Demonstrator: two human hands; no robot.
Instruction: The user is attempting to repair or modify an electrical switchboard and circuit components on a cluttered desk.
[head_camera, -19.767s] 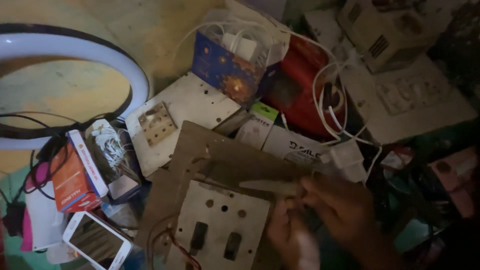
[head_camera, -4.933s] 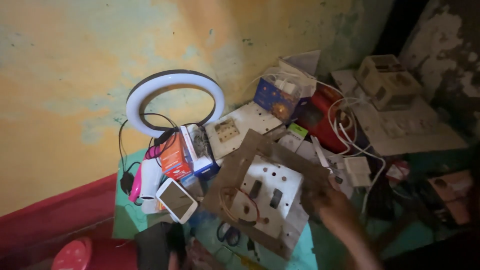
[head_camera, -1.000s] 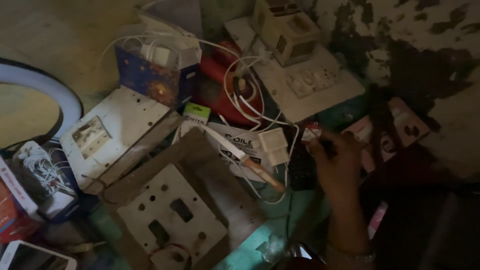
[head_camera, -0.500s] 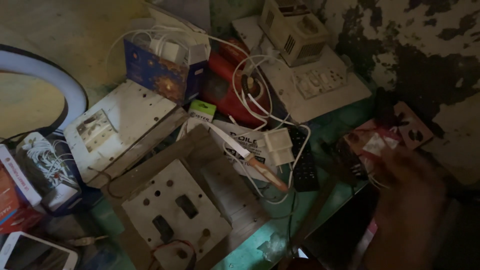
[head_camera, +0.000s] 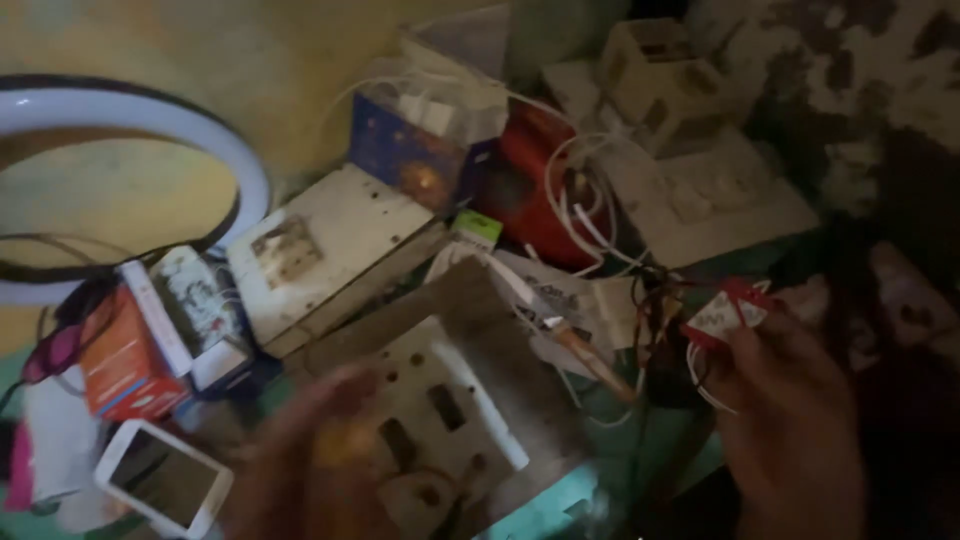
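The left hand (head_camera: 320, 450) is a blur over the pale switch board in its wooden box (head_camera: 455, 420); its grip cannot be told. The right hand (head_camera: 790, 400) pinches a small red-and-white card with wires (head_camera: 728, 312). Farther off, a blue carton (head_camera: 410, 155) holds white chargers (head_camera: 425, 110).

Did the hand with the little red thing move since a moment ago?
Yes. The right hand came up and left, toward the white switch plate.
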